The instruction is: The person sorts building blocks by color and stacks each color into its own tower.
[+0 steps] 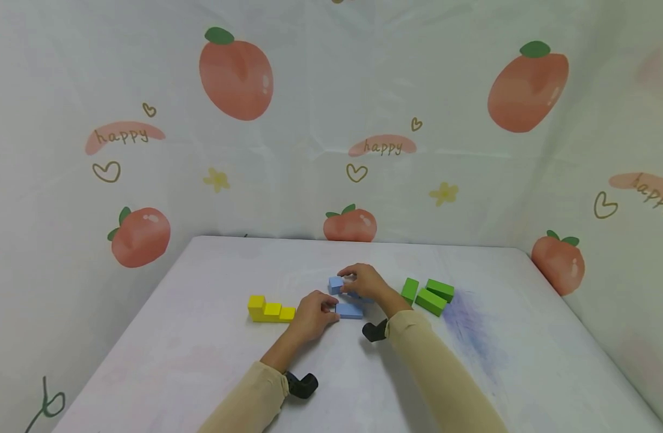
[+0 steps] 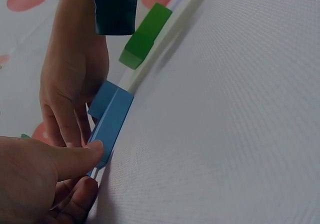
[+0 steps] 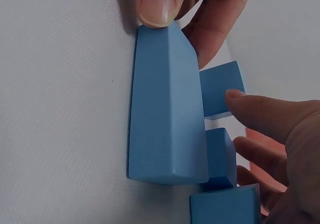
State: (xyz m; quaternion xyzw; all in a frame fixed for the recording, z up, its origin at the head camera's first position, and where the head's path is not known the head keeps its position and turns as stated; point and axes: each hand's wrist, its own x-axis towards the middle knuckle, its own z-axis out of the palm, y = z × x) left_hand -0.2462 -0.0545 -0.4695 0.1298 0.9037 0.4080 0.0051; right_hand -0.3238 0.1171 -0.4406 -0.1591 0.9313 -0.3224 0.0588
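Observation:
In the head view my left hand (image 1: pixel 312 316) pinches the left end of a long blue block (image 1: pixel 350 311) on the table. The left wrist view shows its thumb along the top edge of this long block (image 2: pixel 115 121). My right hand (image 1: pixel 366 281) reaches just behind, thumb and fingers curled at a small blue cube (image 1: pixel 336 285). In the right wrist view the thumb tip lies against that cube (image 3: pixel 220 90). Two more blue blocks, one narrow (image 3: pixel 220 156) and one nearer (image 3: pixel 225 206), stand behind the long one, partly hidden by my right hand in the head view.
Yellow blocks (image 1: pixel 271 311) form a descending stair left of my left hand. Three green blocks (image 1: pixel 431 302) lie to the right, beside my right forearm. A printed cloth (image 1: pixel 304 180) hangs behind the white table (image 1: pixel 174 361). Black wrist cameras (image 1: pixel 302 385) stick out from both sleeves.

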